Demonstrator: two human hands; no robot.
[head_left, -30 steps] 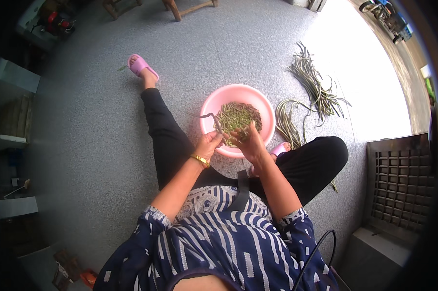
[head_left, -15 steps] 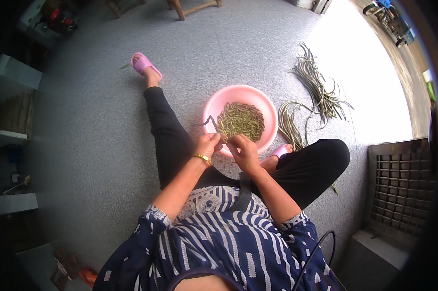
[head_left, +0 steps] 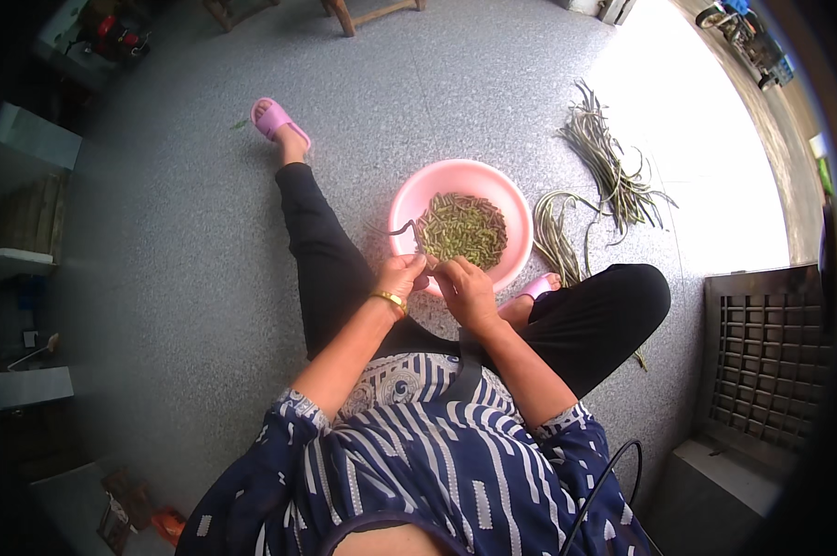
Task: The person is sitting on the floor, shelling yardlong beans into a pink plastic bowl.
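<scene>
1. Long bean (head_left: 413, 229): center of frame, its free end hanging over the left rim of the pink basin (head_left: 520, 221).
2. Left hand (head_left: 402, 276): grip pinches the bean near its end.
3. Right hand (head_left: 468, 289): fingertips look pinched on that same end; contact is small and partly hidden, so not certain.
4. For a clean break, I'd set both pinches close together and bend sharply.
5. Better to work further over the bean pieces (head_left: 462, 232); hands sit at the near rim, so drops could miss.
</scene>
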